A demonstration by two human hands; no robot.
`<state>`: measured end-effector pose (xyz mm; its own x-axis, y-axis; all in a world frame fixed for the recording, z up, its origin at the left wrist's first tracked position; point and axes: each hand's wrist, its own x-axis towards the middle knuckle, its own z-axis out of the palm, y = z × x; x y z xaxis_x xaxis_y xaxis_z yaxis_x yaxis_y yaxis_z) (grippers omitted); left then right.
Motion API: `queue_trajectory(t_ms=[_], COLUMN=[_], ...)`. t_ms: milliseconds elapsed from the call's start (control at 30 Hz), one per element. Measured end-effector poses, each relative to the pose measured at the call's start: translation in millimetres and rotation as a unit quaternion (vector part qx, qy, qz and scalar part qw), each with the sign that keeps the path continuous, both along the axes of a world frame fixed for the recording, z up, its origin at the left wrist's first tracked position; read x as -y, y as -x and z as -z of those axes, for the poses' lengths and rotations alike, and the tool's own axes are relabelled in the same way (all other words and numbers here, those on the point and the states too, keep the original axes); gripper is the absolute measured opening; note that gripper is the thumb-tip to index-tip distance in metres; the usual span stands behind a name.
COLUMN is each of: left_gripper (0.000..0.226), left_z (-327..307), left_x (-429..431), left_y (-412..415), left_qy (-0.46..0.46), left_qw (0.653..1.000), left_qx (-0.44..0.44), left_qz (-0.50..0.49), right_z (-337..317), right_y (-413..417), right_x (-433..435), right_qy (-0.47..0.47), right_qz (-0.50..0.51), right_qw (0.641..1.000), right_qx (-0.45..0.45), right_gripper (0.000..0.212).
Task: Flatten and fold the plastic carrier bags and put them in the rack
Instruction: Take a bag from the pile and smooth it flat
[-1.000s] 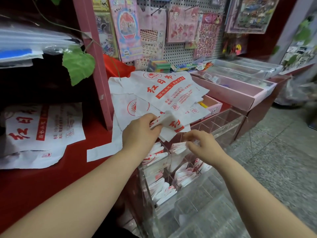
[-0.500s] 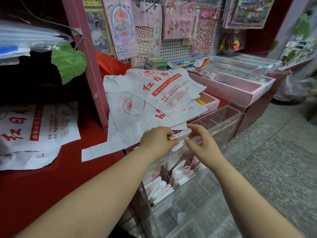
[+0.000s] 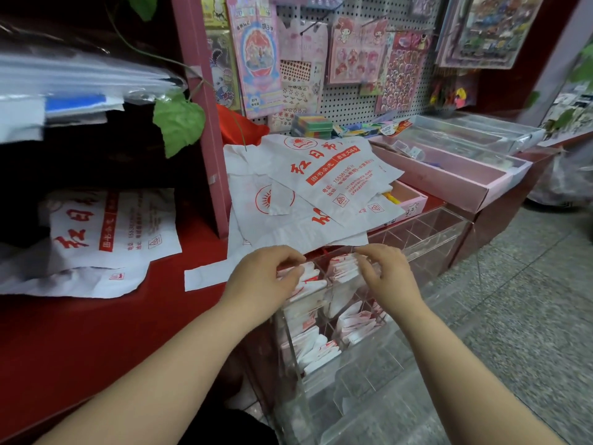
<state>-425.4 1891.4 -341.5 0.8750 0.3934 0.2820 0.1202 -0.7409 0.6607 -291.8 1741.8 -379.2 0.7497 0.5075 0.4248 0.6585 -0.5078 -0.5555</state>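
Roughly midway, I'd say. The rack [image 3: 426,232] has several front cells stuffed with folded bags, but the back cells look empty. There's also a pile of flat bags [image 3: 321,194] on the bench [image 3: 96,332] right behind it, plus more bags [image 3: 112,229] off to the left, so plenty left to fold.

Right now the left hand [image 3: 263,277] has its fingers [image 3: 288,258] and thumb curled round the top of a folded bag [image 3: 309,274] sitting in a top-row cell. Looks like it's getting tucked in. The right hand [image 3: 388,274] is curled over the bundle [image 3: 345,268] in the next cell, fingertips touching it. Can't tell if it's actually gripping.
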Motion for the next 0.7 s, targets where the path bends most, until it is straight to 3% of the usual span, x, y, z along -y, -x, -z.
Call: queue_trajectory(t_ms=[100,200,300,400,467,567,700], left_gripper=[0.008,0.038,0.038,0.022,0.039,0.057,0.062], left_z=[5,14,25,33,29,32,33], left_x=[-20,-47,-79,-113,-126,-143,-150], left_y=[53,112,173,224,248,274,280], left_qy=[-0.02,-0.032,-0.076,-0.144,-0.143,-0.133,-0.123], left_qw=[0.999,0.995,0.982,0.948,0.924,0.903,0.908], left_qx=[0.019,0.009,-0.013,-0.08,-0.156,-0.251,-0.266], left_qz=[-0.019,-0.097,-0.172,-0.271,-0.318,-0.323,-0.3], right_z=[-10,-20,-25,-25,-23,-20,-23], right_y=[11,33,70,108,129,153,181], right_x=[0,-16,-51,-95,-124,-169,-234], right_qy=[-0.015,-0.029,-0.016,0.011,0.045,0.101,0.127], right_qz=[0.017,-0.013,-0.073,-0.151,-0.197,-0.231,-0.213], right_qw=[1.0,0.999,0.995,0.986,0.976,0.966,0.967], right_qx=[0.019,0.042,0.061,0.073,0.087,0.064,0.063], right_gripper=[0.023,0.019,0.019,0.022,0.022,0.032,0.041])
